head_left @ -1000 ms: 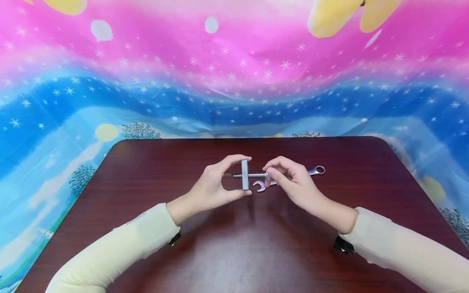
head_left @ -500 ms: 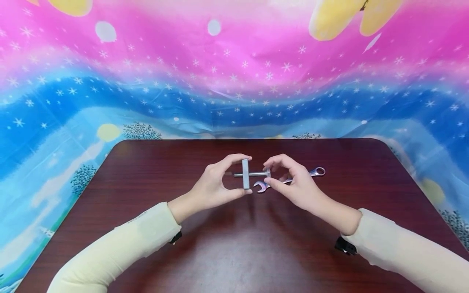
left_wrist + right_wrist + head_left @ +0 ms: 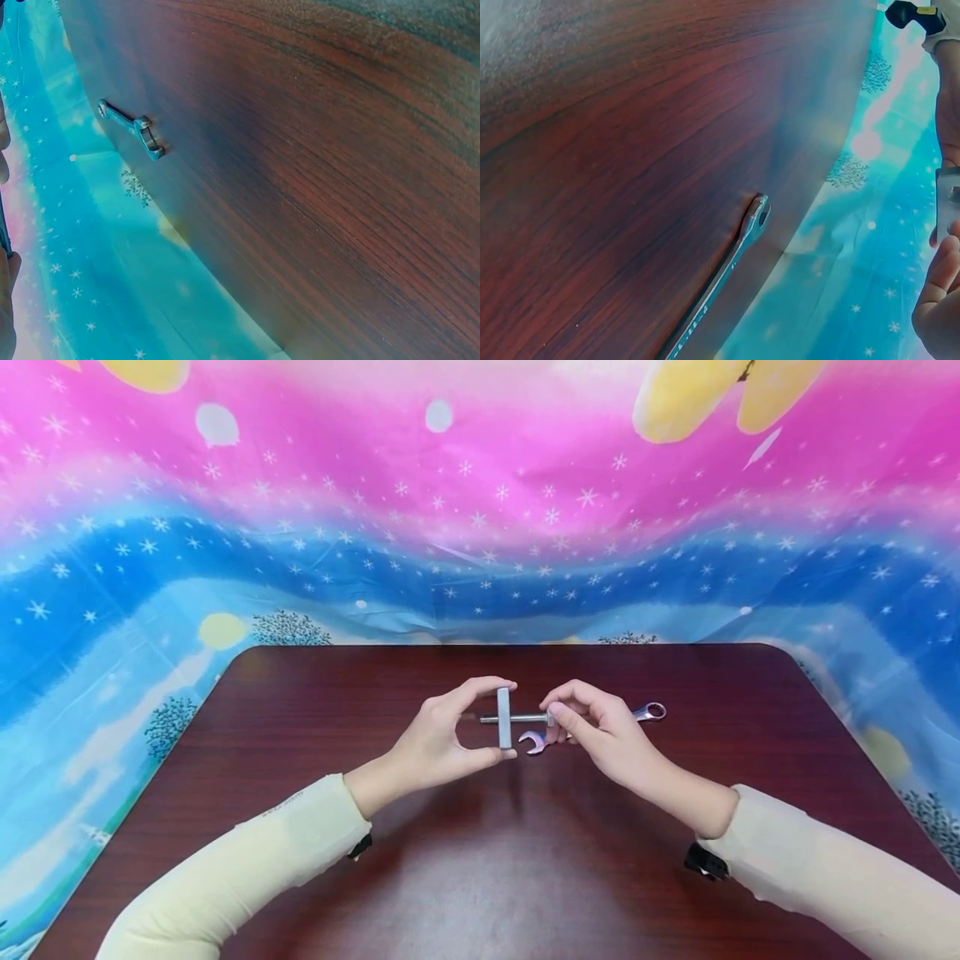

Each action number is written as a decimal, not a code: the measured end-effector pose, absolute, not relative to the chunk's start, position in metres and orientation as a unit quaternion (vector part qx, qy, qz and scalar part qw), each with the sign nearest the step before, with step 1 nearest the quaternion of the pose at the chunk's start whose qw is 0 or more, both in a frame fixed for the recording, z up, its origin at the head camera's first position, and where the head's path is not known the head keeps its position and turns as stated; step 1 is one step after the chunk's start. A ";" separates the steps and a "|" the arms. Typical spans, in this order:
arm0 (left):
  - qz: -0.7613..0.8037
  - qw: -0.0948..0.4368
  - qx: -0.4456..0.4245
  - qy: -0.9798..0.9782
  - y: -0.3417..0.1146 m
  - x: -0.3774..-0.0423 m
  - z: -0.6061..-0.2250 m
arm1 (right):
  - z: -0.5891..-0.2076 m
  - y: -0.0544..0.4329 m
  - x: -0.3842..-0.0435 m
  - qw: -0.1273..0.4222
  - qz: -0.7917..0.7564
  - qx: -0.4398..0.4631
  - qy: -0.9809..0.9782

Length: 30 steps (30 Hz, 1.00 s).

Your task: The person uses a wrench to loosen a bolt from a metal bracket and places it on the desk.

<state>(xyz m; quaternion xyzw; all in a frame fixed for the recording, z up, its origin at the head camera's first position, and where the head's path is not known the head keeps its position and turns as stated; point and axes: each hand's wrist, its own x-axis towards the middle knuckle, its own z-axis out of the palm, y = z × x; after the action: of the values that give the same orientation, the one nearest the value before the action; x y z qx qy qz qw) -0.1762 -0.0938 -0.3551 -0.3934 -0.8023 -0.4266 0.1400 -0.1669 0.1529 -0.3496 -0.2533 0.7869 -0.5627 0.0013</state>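
Observation:
Between thumb and fingers, my left hand grips a flat grey metal plate by its top and bottom edges, held on edge above the table. A silver bolt passes sideways through the plate, its threaded end sticking out on the left. At the bolt's head on the right, my right hand pinches with thumb and fingers, covering most of the head. Behind and below that hand lies a combination wrench on the table, its middle hidden by the fingers. In the right wrist view, the plate shows only at the right edge.
The dark red-brown wooden table has rounded far corners. Behind it hangs a pink and blue patterned cloth. A black wrist strap sits under the right sleeve, another under the left.
Half a second ago my right fingers were spread apart around the bolt head; now they pinch it again. The plate, the left hand and the wrench stay practically in place.

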 end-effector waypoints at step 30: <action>-0.421 0.153 -0.401 -0.799 -0.096 -0.173 -0.352 | -0.345 0.152 -0.165 -0.011 -0.544 -0.238 0.804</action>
<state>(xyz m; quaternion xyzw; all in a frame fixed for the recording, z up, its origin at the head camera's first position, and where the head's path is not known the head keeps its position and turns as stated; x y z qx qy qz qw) -0.1730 -0.0960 -0.3517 -0.4015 -0.7991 -0.4207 0.1529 -0.1653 0.1525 -0.3453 -0.2380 0.8043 -0.5443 -0.0111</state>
